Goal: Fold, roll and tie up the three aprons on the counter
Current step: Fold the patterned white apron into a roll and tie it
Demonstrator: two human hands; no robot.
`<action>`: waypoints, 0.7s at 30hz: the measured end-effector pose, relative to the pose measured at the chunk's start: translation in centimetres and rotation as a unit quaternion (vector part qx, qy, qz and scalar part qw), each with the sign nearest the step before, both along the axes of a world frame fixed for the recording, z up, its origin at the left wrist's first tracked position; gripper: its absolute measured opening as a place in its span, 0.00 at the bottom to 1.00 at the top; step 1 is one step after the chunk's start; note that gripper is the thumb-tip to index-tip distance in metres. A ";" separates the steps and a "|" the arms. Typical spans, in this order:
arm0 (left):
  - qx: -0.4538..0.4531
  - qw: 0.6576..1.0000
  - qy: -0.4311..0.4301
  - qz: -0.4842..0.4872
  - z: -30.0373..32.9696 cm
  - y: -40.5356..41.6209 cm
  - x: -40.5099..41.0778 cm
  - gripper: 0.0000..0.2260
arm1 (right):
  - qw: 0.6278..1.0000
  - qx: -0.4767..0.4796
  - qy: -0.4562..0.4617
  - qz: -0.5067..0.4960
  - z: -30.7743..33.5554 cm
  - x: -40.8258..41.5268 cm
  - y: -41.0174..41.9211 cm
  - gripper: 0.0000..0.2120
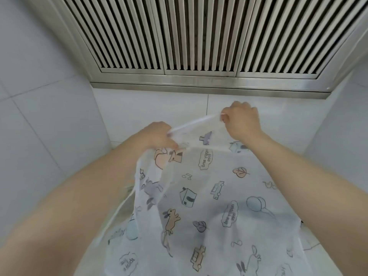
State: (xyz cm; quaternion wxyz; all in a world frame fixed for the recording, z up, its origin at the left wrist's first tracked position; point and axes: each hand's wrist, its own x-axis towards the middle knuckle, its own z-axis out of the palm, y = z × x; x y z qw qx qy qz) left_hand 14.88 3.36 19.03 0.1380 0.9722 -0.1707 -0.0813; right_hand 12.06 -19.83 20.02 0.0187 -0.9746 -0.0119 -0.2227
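A thin white apron (209, 196) printed with cartoon animals, cars, houses and balloons hangs in front of me, lifted off the surface. My left hand (157, 135) pinches its top edge at the left. My right hand (242, 119) grips the same top edge at the right, slightly higher and farther away. A white hem or strap (196, 123) is stretched taut between the two hands. A thin white tie string (117, 212) dangles from the apron's left side. The other aprons are not in view.
White tiled walls (49, 116) enclose the space on the left, back and right. A stainless steel slatted vent panel (199, 36) spans the top of the view above the back tiles. The counter below is hidden by the apron.
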 end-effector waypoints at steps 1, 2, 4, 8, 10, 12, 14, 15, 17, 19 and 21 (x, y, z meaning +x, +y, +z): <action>-0.020 0.998 0.054 -0.005 -0.1 0.3 -0.1 0.12 | 0.999 -0.024 -0.010 -0.044 -0.2 0.0 0.0 0.14; -0.034 0.995 0.095 -0.009 0.1 0.5 -0.2 0.11 | 0.995 -0.048 -0.017 -0.083 -0.3 0.1 0.1 0.14; -0.012 0.993 0.118 -0.009 0.4 1.1 -0.3 0.13 | 0.988 -0.080 -0.015 -0.129 -0.5 0.2 0.2 0.13; 0.185 0.978 -0.080 0.055 0.6 2.2 0.6 0.04 | 0.987 0.046 0.014 -0.151 -1.6 1.1 0.5 0.13; 0.292 0.924 -0.224 0.106 0.5 2.7 1.1 0.10 | 0.982 0.156 -0.005 -0.107 -2.2 1.6 1.7 0.12; 0.318 0.888 -0.296 0.150 0.3 3.4 1.8 0.26 | 0.979 0.199 -0.011 -0.045 -3.1 2.4 3.3 0.14; 0.312 0.862 -0.381 0.120 -0.6 3.0 2.2 0.34 | 0.971 0.237 0.026 0.025 -4.3 3.1 5.1 0.19; 0.288 0.844 -0.451 0.040 -1.8 2.0 2.3 0.32 | 0.955 0.279 0.075 0.068 -5.2 3.4 6.0 0.23; 0.212 0.790 -0.547 -0.179 -5.3 -1.1 1.7 0.20 | 0.908 0.348 0.181 0.146 -7.3 3.5 7.3 0.33; 0.108 0.851 -0.430 -0.281 -8.2 -3.9 0.1 0.13 | 0.896 0.330 0.247 0.165 -9.8 3.1 7.2 0.36; 0.102 0.957 -0.176 -0.208 -10.4 -4.2 0.0 0.14 | 0.892 0.366 0.233 0.128 -12.1 2.0 5.2 0.35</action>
